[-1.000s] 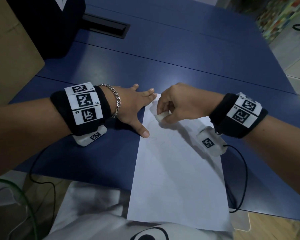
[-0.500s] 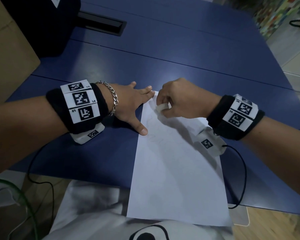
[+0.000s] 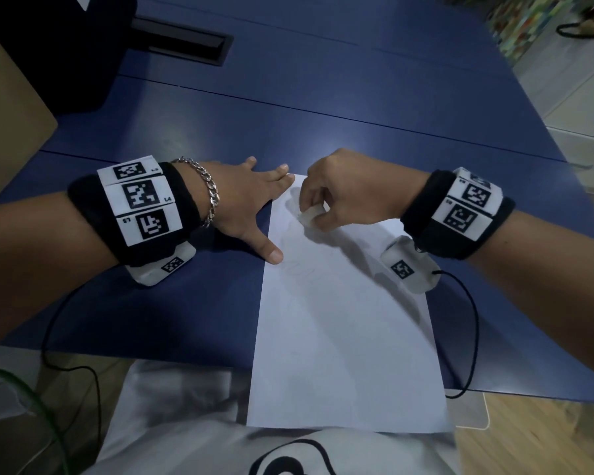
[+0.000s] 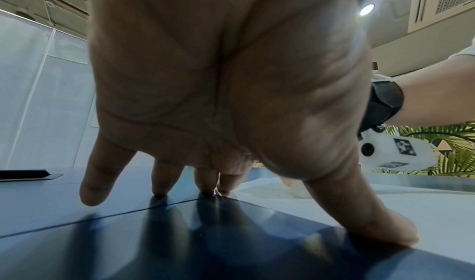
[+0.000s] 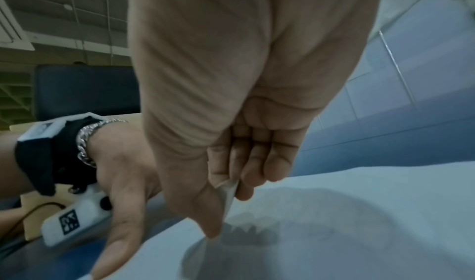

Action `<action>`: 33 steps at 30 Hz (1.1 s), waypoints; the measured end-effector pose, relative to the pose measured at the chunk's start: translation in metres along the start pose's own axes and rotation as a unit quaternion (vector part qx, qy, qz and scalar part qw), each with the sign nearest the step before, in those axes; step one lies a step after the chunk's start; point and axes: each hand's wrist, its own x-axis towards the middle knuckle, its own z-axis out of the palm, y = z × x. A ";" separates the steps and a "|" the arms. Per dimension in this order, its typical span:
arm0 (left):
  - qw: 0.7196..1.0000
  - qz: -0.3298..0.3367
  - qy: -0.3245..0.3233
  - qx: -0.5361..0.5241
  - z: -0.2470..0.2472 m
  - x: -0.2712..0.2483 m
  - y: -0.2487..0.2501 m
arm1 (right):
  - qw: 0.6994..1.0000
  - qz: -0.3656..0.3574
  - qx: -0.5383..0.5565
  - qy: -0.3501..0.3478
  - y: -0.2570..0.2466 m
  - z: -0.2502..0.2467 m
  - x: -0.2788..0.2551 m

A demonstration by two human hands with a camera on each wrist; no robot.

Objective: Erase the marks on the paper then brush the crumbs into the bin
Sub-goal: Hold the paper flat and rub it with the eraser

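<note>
My right hand (image 3: 354, 193) pinches small soft eraser (image 3: 311, 214) at far-left corner; left hand (image 3: 244, 204), fingers flat, pins thin paper (image 3: 340, 337) edge, prob creases easily.

The flat rectangular sheet of white paper (image 3: 343, 337) carries faint grey pencil marks (image 3: 302, 269), too pale to read as any pattern. The small block eraser (image 3: 310, 214) is white. The smooth tabletop (image 3: 323, 108) is deep blue, crossed by thin dark seams. Both soft fabric wristbands (image 3: 93, 221) are black, bearing white tiles printed with black square codes. The chain-link bracelet (image 3: 210, 193) is silver. The person's shirt (image 3: 186, 440) looks white with a black curved print.
</note>
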 end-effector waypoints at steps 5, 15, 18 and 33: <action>1.000 0.001 -0.001 -0.006 -0.001 -0.002 0.000 | 0.999 0.002 -0.010 0.048 -0.002 0.008 0.003; 1.000 0.001 0.001 -0.017 0.000 -0.002 0.001 | 1.000 0.002 0.007 0.025 -0.001 0.006 -0.006; 1.000 0.004 0.005 -0.026 0.000 -0.003 0.000 | 0.998 0.026 0.032 0.036 0.007 -0.001 -0.020; 0.999 -0.026 -0.021 -0.038 -0.011 0.003 0.008 | 0.994 0.096 0.061 0.007 0.012 -0.009 -0.008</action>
